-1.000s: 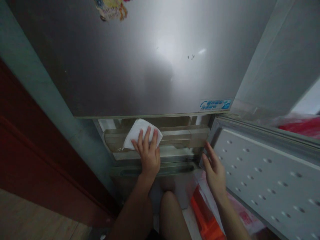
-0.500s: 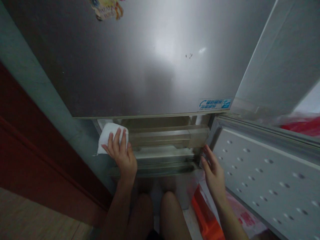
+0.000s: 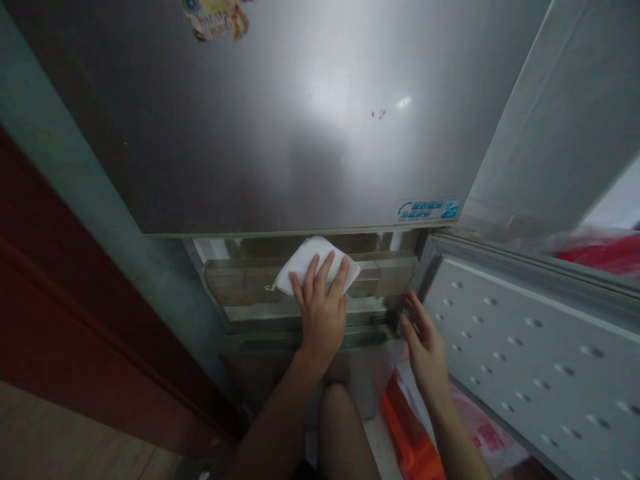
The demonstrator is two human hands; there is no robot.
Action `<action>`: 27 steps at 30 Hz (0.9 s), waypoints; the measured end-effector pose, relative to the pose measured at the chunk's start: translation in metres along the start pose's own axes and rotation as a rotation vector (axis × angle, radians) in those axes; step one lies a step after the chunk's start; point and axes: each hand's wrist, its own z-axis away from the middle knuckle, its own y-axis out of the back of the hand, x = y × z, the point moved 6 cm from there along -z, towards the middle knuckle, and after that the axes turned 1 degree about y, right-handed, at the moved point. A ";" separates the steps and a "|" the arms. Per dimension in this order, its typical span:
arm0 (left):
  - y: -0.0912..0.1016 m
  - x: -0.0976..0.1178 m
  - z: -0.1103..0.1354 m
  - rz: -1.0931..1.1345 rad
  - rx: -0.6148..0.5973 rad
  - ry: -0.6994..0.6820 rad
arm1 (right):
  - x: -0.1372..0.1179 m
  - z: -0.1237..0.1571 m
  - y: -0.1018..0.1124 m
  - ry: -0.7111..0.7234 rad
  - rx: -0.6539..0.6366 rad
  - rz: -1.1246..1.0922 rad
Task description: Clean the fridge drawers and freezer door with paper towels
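Observation:
My left hand [image 3: 323, 310] lies with spread fingers over a folded white cloth [image 3: 305, 257] and holds it against the front of a translucent freezer drawer [image 3: 235, 283]. A small loop hangs off the cloth's left corner. At the drawer's right end is my right hand [image 3: 425, 343], its fingers loosely bent and apart, with nothing in them. Its fingertips are beside the drawer's corner and the hinge side of the open lower door [image 3: 500, 373]; whether they touch is unclear. Below is another drawer [image 3: 280, 343], partly behind my left arm.
Above the opening is the closed silver upper fridge door [image 3: 320, 133], bearing a blue-and-white sticker [image 3: 429, 209]. An orange object [image 3: 407, 427] and a pinkish plastic bag [image 3: 487, 433] lie low on the right. On the left stands a dark red wooden panel [image 3: 100, 333].
My left hand has slid to the right with the white cloth, from the drawer's left end to its middle. The right hand has stayed almost in place.

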 end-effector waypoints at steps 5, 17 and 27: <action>0.005 -0.014 0.004 -0.016 0.035 0.002 | 0.002 0.000 0.000 -0.029 -0.003 -0.030; 0.001 -0.012 0.007 -0.002 0.055 -0.032 | 0.003 0.001 0.000 -0.050 0.002 -0.077; -0.043 0.052 0.001 -0.042 -0.066 -0.327 | 0.002 0.001 -0.001 -0.071 -0.001 -0.192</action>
